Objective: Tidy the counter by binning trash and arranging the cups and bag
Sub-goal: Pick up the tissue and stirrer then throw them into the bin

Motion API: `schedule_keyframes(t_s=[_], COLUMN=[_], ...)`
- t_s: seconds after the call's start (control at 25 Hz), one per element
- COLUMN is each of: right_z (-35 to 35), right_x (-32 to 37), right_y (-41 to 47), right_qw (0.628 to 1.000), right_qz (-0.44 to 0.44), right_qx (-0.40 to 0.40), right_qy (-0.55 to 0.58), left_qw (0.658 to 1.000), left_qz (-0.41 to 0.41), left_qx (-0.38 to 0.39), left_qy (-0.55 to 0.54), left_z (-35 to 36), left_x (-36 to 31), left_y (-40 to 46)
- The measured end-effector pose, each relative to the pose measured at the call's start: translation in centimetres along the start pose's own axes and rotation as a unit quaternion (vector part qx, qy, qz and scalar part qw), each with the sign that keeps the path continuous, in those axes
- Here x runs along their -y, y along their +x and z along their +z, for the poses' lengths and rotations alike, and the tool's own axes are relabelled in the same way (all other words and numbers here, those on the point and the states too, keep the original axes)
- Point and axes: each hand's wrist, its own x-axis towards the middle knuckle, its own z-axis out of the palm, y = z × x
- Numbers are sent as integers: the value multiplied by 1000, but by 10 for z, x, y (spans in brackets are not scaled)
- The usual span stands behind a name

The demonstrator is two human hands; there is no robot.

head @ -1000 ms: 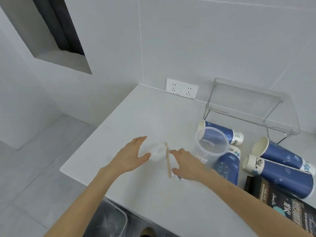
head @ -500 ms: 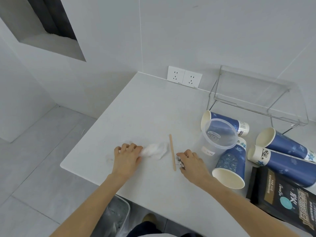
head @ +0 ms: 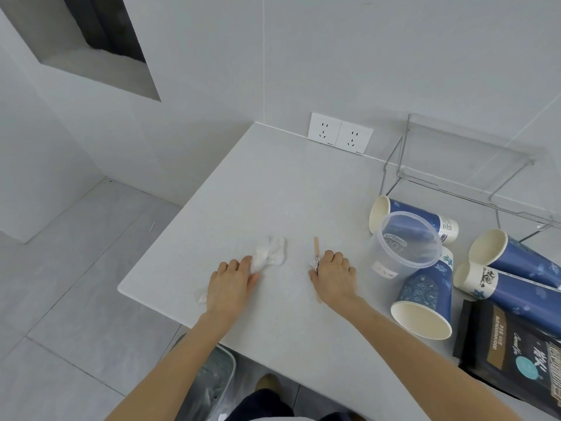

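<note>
Pale grey counter (head: 243, 189), trash-gathering step: left hand (head: 232, 284) closed on crumpled white tissue (head: 270, 253); right hand (head: 334, 275) pinching flat wooden stick (head: 316, 246) and foil scrap (head: 314, 264), beside tissue. Next: bin (head: 212, 381) below counter edge.

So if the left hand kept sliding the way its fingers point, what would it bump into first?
The left hand points up and slightly right across the counter. The crumpled white tissue lies right at its fingertips, so it would push into that first. Beyond it, the way looks free up to the wall.
</note>
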Motion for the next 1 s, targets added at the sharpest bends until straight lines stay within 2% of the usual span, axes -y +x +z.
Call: schedule_keyframes(t_s=[0.12,0.36,0.52,0.64,0.72,0.84,1.0], right_z=[1,-1,-2,1,0,-3,1], right_x=[7,15,9,2,1,6,20], right_y=[11,21,10,-7,-16,-29,-47], right_qw=[999,996,999,993,985,969,946], right_qz=[14,-10,-23,-82,-128,-180,-255], right_qx=[-18,9,42,40,22,0,25], right_qy=[-36,-84,-8,75,116,170,196], left_qw=[1000,997,992,983,971,960,925], left_qz=[-18,-49,-92,-126,-166,-212,-289], left_qx=[15,30,57,70,51,14,-35], left_qy=[-20,-54,-69,-112,-165,-181,-246], left_z=[1,1,-5,-11,-15,-24,-38], left_x=[-2,-5,-13,-18,-20,-19,-22], left_y=[-1,-5,-11,-18,-29,-55,-93])
